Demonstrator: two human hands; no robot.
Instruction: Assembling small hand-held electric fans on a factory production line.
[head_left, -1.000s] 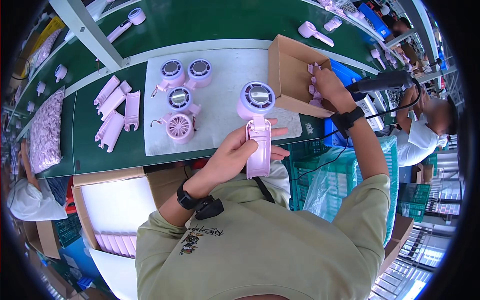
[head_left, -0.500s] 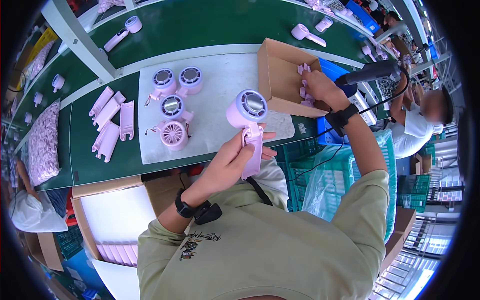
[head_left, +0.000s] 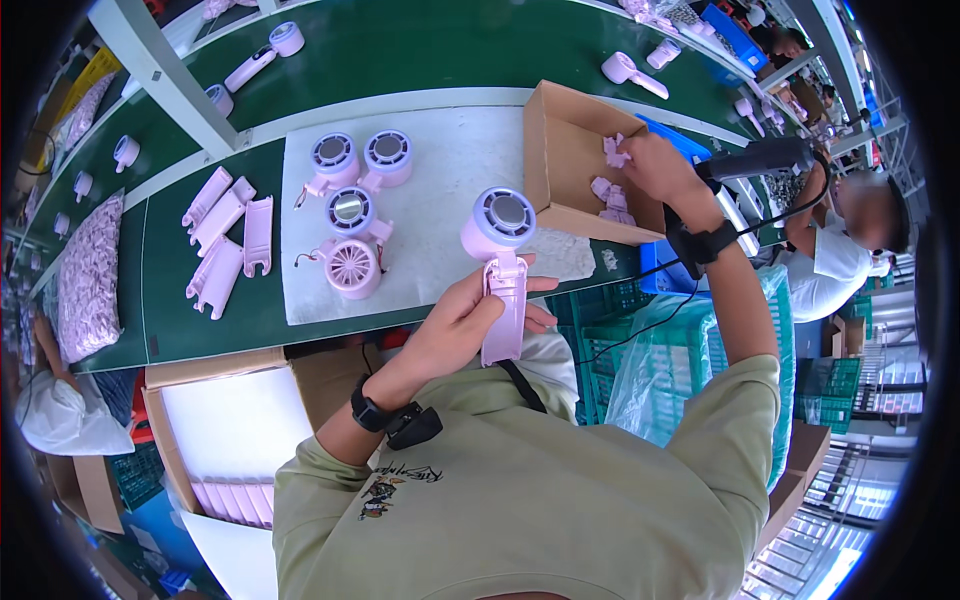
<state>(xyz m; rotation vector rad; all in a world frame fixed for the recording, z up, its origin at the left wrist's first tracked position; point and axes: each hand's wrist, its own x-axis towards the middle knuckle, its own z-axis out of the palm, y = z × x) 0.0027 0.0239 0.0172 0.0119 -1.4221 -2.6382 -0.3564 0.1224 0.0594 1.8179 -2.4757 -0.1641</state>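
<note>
My left hand (head_left: 450, 328) is closed round the pink handle of a handheld fan (head_left: 499, 222), its round head tilted up over the near edge of the mat. The inner side of the handle faces up. At the cardboard box (head_left: 562, 208), the fingertips of my right hand (head_left: 662, 168) pinch a small pink plastic piece (head_left: 614, 150). Several similar pink pieces (head_left: 612, 200) lie in the box below it. Left of the held fan, several fan heads (head_left: 352, 210) stand on the white mat (head_left: 430, 150), some with short wires showing.
Pink handle shells (head_left: 258, 237) lie on the green table at the left, beside a bulging bag (head_left: 88, 285). A black tool with a cable (head_left: 765, 158) hangs near my right wrist. Behind the mat runs a green belt (head_left: 440, 55) carrying fans. A co-worker (head_left: 845, 235) sits at right.
My right hand has drawn back slightly to the right, with a small pink piece at its fingertips apart from the others. The left hand still holds the fan; the whole view has shifted a little.
</note>
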